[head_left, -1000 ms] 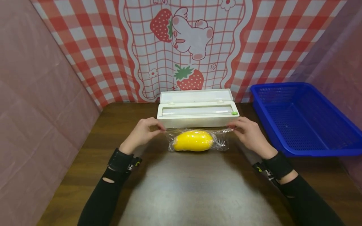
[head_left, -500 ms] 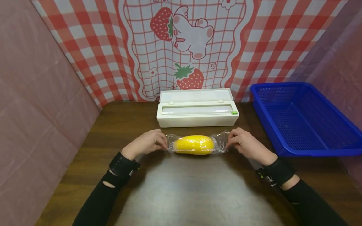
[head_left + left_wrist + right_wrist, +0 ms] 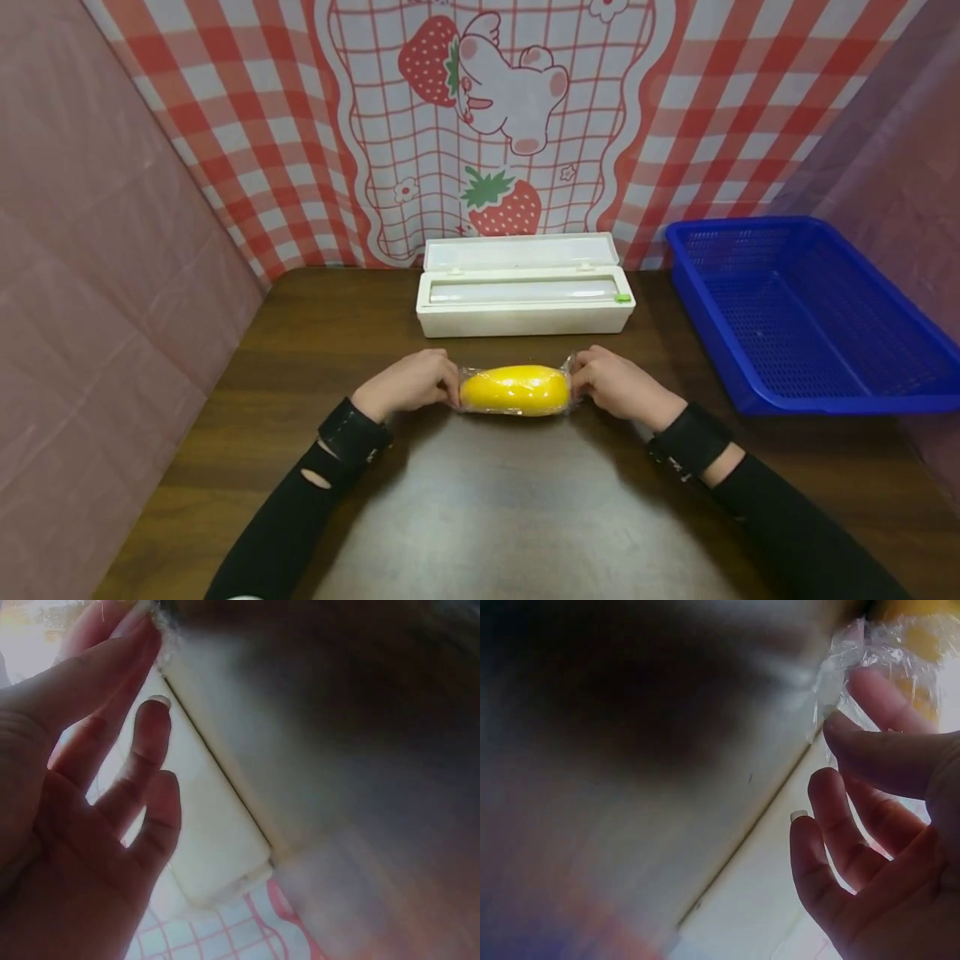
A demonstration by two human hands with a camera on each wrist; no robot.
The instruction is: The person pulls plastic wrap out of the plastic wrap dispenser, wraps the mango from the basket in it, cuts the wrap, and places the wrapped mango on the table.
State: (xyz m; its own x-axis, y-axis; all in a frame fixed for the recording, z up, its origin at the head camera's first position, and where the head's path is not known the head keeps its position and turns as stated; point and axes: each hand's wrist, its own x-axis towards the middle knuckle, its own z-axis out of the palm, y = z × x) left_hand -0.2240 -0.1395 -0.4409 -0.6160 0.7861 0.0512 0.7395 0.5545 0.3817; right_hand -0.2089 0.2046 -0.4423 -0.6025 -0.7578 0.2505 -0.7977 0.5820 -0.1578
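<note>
A smooth yellow oblong, fruit-like object (image 3: 517,390) lies on the table, wrapped in clear cling film (image 3: 502,412). My left hand (image 3: 412,382) pinches the film at its left end, thumb against forefinger. At the opposite end my right hand (image 3: 624,387) pinches the film too. Crinkled film (image 3: 911,664) shows by the right thumb and forefinger in the right wrist view, with the other fingers loosely bent. In the left wrist view the fingertips of the left hand (image 3: 90,780) meet at the top edge, where little of the film is visible.
Behind the wrapped object stands a white cling film dispenser (image 3: 525,322), its lid (image 3: 521,252) raised, a roll inside and a green slider (image 3: 622,297) at the right. A blue plastic basket (image 3: 847,406) is at the right. A checked cloth (image 3: 255,125) hangs at the back.
Both hands have come toward me and then inward, close to the object's ends. The loose film has gone over the object, which has shifted slightly toward me.
</note>
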